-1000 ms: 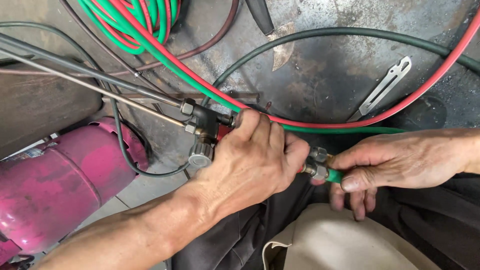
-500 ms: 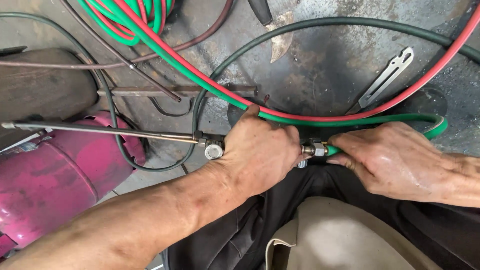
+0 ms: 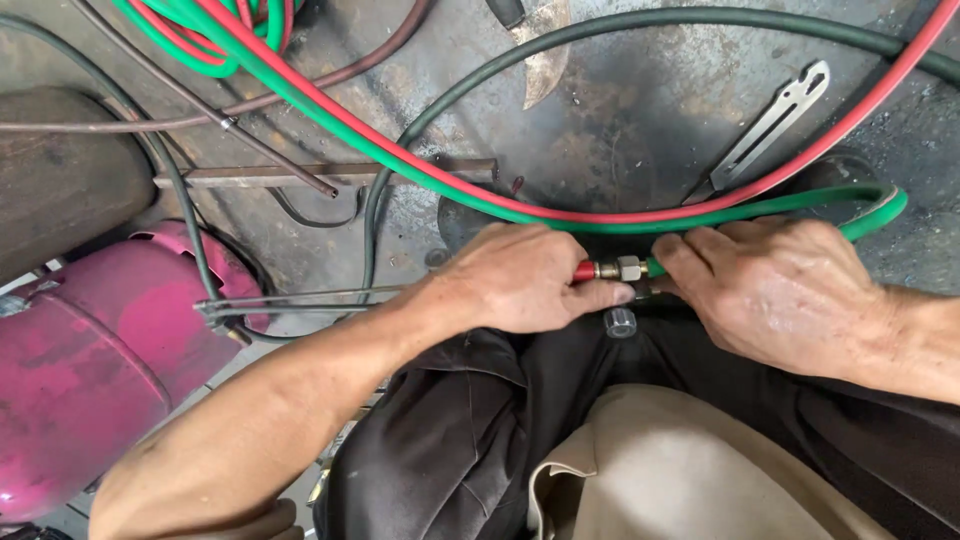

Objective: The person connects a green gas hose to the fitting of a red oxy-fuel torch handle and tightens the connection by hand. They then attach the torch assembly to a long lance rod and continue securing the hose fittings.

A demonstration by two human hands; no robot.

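— What is the left hand [image 3: 525, 280] doing?

— It is closed around the torch body, knuckles up, so almost all of the torch is hidden beneath it. Only a red end and a brass hose fitting [image 3: 618, 268] stick out past the thumb, plus a small round knob [image 3: 620, 322] just below.

— And the right hand [image 3: 775, 290]?

— Its fingers are pinched together on the green hose [image 3: 860, 210] right at the fitting. How the fingertips sit on the nut I cannot tell — the hand covers them.

— Where does the torch go on the other side?

— Thin metal tubes [image 3: 300, 298] come out from under the left wrist and run left, ending near a pink gas cylinder [image 3: 90, 370], which the frame's left edge cuts off.

— What lies beyond the hands?

— The green hose loops back from the right hand and runs with a red hose [image 3: 400, 135] up to the top left, where both are cropped. A dark hose [image 3: 600, 22] arcs above them. A flat slotted metal wrench [image 3: 770, 125] lies well apart at upper right, and a rusty bar [image 3: 320, 172] lies to the left.

— And the surface?

— A stained, sooty concrete floor [image 3: 640, 120], dark with scorch marks. The person's dark trousers and a tan cloth [image 3: 680, 470] fill the bottom — the lap hides whatever is under the hands.
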